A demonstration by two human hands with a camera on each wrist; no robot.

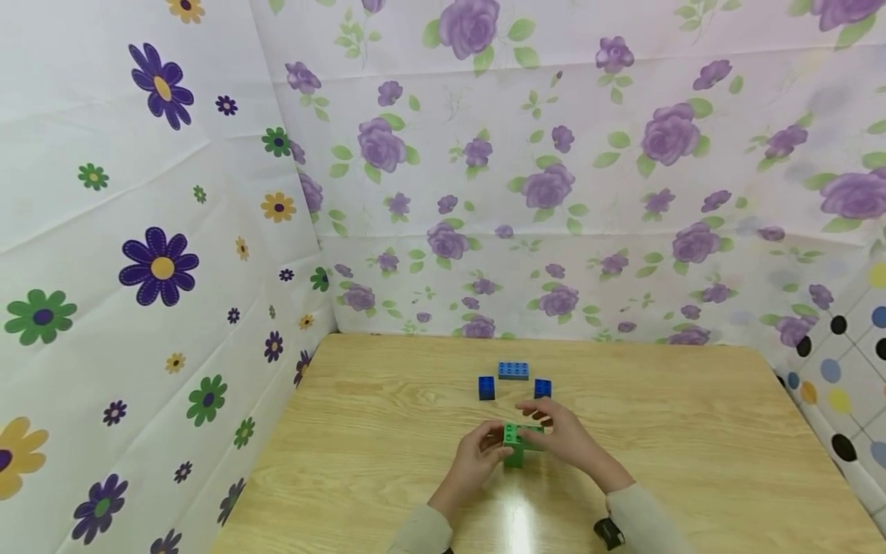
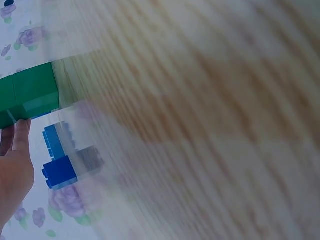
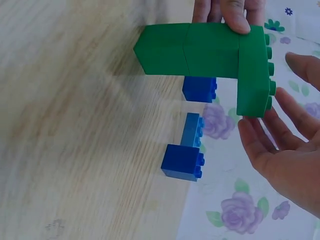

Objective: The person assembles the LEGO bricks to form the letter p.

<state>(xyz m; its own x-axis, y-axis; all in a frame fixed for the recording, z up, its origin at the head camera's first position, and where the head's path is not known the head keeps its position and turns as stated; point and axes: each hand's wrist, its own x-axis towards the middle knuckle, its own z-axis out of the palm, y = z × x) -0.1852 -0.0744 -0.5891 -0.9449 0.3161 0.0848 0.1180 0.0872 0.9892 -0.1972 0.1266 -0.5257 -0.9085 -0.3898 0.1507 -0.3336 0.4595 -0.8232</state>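
In front of me on the table stands a green brick build (image 1: 514, 458), an upside-down L: two blocks stacked, with a longer brick (image 3: 252, 72) on top jutting out to the right. My left hand (image 1: 476, 459) holds it from the left, thumb on the near side and fingers behind. Around the jutting end, my right hand (image 1: 569, 437) is spread, its thumb apart from the fingers. In the right wrist view those fingers (image 3: 270, 137) lie close to the brick's end; whether they touch it I cannot tell.
Beyond the hands lie a long lighter blue brick (image 1: 514, 371) and two small dark blue bricks, one at left (image 1: 487, 388) and one at right (image 1: 543, 388). Flowered cloth (image 1: 588, 254) hangs behind the wooden table (image 1: 374, 431) and along its sides.
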